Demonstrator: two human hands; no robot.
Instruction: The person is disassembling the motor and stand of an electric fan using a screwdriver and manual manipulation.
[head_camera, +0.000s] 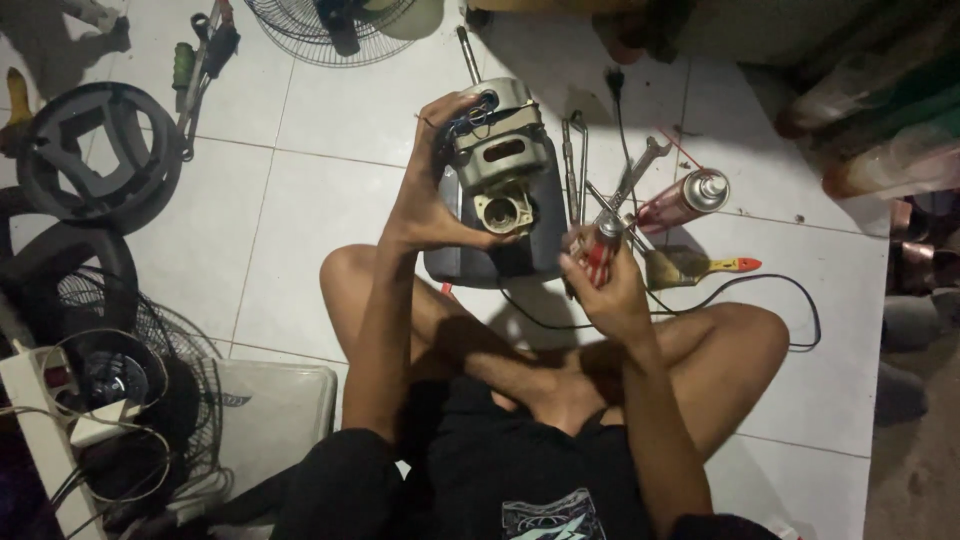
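Fan motor (497, 150): left hand (435, 190) grips the housing closed-fingered; right hand (600, 280) fingers pinch a red-handled tool (600, 250). Hold the housing steady.

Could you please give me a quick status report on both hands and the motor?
Left hand grips fan motor, upright on dark base. Right hand holds red-handled tool. Wrenches, spray can alongside.

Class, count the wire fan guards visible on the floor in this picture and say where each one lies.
2. One fan guard lies at the top edge, left of centre. Another fan guard lies at the lower left beside the white power strip. Others may be hidden in the dark clutter there.
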